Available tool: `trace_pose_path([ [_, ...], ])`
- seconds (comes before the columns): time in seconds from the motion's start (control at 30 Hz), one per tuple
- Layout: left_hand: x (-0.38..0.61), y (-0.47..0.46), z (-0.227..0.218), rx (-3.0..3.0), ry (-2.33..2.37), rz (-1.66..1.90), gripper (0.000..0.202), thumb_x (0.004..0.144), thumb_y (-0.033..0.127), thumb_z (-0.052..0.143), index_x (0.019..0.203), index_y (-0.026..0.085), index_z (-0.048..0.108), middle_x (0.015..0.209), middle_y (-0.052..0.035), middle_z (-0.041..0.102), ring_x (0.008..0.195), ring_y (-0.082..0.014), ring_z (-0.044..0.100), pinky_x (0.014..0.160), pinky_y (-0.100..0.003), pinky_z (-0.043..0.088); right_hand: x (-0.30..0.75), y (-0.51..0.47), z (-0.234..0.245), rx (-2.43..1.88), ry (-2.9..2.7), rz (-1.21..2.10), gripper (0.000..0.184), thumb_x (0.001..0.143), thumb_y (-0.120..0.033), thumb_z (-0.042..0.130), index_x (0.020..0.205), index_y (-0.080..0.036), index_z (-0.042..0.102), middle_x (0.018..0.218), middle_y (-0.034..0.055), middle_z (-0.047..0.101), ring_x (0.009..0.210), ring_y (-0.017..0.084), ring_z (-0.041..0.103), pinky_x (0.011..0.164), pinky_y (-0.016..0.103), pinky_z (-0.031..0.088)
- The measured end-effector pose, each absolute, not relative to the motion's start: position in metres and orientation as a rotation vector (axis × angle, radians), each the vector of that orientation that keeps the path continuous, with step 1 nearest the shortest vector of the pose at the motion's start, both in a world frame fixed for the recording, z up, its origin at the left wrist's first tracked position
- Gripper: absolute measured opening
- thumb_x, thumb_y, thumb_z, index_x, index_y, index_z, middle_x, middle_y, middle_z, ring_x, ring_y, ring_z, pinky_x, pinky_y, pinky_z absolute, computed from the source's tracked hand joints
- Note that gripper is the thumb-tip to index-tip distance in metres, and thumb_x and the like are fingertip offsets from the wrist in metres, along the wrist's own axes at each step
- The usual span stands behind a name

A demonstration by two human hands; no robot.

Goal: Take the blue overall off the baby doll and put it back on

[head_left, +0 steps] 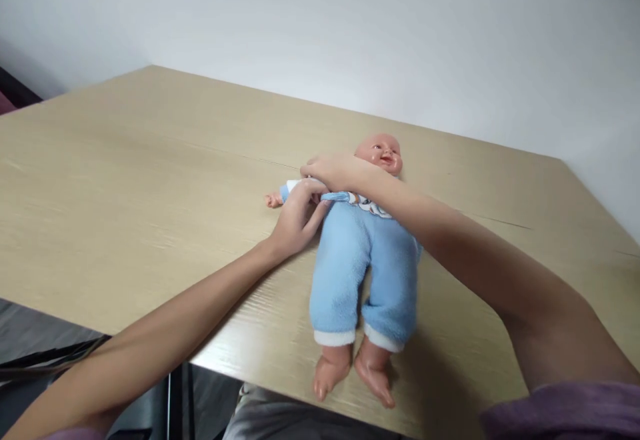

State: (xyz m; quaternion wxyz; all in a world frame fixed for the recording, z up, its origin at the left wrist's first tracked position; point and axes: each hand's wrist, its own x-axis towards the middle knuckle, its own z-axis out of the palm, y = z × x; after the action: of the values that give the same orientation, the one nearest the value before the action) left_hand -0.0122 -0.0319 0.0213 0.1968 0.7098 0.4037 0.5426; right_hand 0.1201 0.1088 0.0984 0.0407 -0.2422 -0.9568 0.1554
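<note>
A baby doll (363, 263) in a light blue fleece suit lies on its back on the wooden table (150, 160), head toward the wall, bare feet near the front edge. My left hand (299, 217) is closed on the doll's blue sleeve at its outstretched arm. My right hand (333, 169) reaches across the doll's chest and grips the garment at the same shoulder, fingers curled. The doll's small hand (273, 200) sticks out past the sleeve cuff.
A plain white wall (350, 27) stands behind the table. Dark cables (50, 357) and floor show below the table's front left edge. My lap (300, 420) sits under the front edge.
</note>
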Motion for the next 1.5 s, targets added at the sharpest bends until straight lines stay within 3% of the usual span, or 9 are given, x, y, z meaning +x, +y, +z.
trace_pose_path([
  [0.1, -0.012, -0.032, 0.018, 1.994, 1.121, 1.53, 0.029, 0.114, 0.05, 0.059, 0.115, 0.023, 0.068, 0.107, -0.0096, 0.07, 0.097, -0.0266, 0.062, 0.092, -0.043, 0.049, 0.129, 0.101, 0.1, -0.734, -2.893, 0.321, 0.014, 0.088, -0.015, 0.082, 0.101, -0.017, 0.076, 0.096, 0.0024, 0.072, 0.079, 0.016, 0.062, 0.076, 0.03, 0.041],
  [0.2, -0.013, -0.031, 0.015, 2.054, 1.075, 1.545, 0.02, 0.115, 0.041, 0.059, 0.117, 0.024, 0.067, 0.107, -0.0096, 0.069, 0.098, -0.0265, 0.062, 0.092, -0.044, 0.05, 0.15, 0.091, 0.107, -0.758, -2.752, 0.215, 0.028, 0.093, -0.023, 0.074, 0.121, -0.017, 0.072, 0.11, 0.006, 0.076, 0.089, 0.022, 0.067, 0.08, 0.032, 0.044],
  [0.47, -0.011, -0.04, 0.01, 2.276, 1.188, 1.696, 0.018, 0.111, 0.032, 0.065, 0.128, 0.028, 0.069, 0.135, -0.0139, 0.064, 0.129, -0.0317, 0.06, 0.113, -0.054, 0.05, 0.195, 0.079, 0.117, -0.885, -2.265, 0.737, 0.041, 0.083, -0.008, 0.061, 0.12, -0.023, 0.069, 0.117, 0.0045, 0.079, 0.103, 0.025, 0.07, 0.091, 0.034, 0.053],
  [0.63, -0.014, -0.042, 0.008, 2.323, 1.172, 1.716, 0.022, 0.11, 0.04, 0.062, 0.128, 0.029, 0.069, 0.149, -0.0148, 0.06, 0.142, -0.0358, 0.056, 0.121, -0.061, 0.044, 0.195, 0.077, 0.111, -0.875, -2.338, 0.667, 0.051, 0.079, -0.003, 0.056, 0.124, -0.022, 0.072, 0.117, 0.0043, 0.08, 0.105, 0.026, 0.071, 0.097, 0.038, 0.054],
  [0.83, -0.01, -0.04, 0.007, 1.968, 1.05, 1.71, 0.031, 0.113, 0.059, 0.054, 0.118, 0.029, 0.061, 0.125, -0.0129, 0.067, 0.123, -0.0333, 0.065, 0.118, -0.058, 0.047, 0.189, 0.073, 0.11, -0.828, -2.458, 0.591, 0.041, 0.086, -0.003, 0.058, 0.118, -0.019, 0.076, 0.123, 0.0075, 0.08, 0.11, 0.027, 0.072, 0.103, 0.04, 0.052],
  [0.97, -0.004, -0.035, 0.009, 1.614, 1.055, 1.775, 0.027, 0.111, 0.054, 0.062, 0.116, 0.028, 0.06, 0.125, -0.0092, 0.06, 0.121, -0.0276, 0.062, 0.111, -0.047, 0.052, 0.19, 0.055, 0.114, -0.916, -2.372, 0.651, 0.022, 0.103, -0.031, 0.068, 0.121, -0.02, 0.075, 0.125, 0.0102, 0.079, 0.103, 0.026, 0.072, 0.095, 0.039, 0.053],
  [1.1, -0.002, -0.027, 0.009, 1.389, 1.112, 1.747, 0.028, 0.104, 0.054, 0.072, 0.107, 0.028, 0.062, 0.124, -0.0068, 0.06, 0.126, -0.0267, 0.059, 0.108, -0.042, 0.054, 0.199, 0.033, 0.115, -1.028, -2.373, 0.752, 0.042, 0.108, -0.062, 0.066, 0.109, -0.021, 0.074, 0.103, 0.0076, 0.08, 0.094, 0.026, 0.07, 0.084, 0.036, 0.049],
  [1.33, -0.006, -0.012, -0.003, 0.929, 1.032, 1.513, 0.029, 0.092, 0.043, 0.076, 0.097, 0.026, 0.053, 0.089, 0.0007, 0.058, 0.083, -0.0176, 0.06, 0.079, -0.032, 0.054, 0.207, 0.032, 0.088, -1.02, -2.289, 0.804, 0.042, 0.103, -0.064, 0.07, 0.098, -0.022, 0.067, 0.093, 0.0015, 0.072, 0.084, 0.02, 0.062, 0.075, 0.032, 0.041],
  [1.5, -0.012, 0.004, 0.0, 0.819, 0.959, 1.323, 0.026, 0.083, 0.035, 0.079, 0.095, 0.022, 0.06, 0.092, -0.0018, 0.067, 0.085, -0.0175, 0.063, 0.084, -0.032, 0.055, 0.205, 0.043, 0.072, -0.996, -2.069, 1.158, 0.048, 0.102, -0.071, 0.068, 0.092, -0.024, 0.06, 0.082, -0.002, 0.064, 0.071, 0.016, 0.056, 0.064, 0.029, 0.043],
])
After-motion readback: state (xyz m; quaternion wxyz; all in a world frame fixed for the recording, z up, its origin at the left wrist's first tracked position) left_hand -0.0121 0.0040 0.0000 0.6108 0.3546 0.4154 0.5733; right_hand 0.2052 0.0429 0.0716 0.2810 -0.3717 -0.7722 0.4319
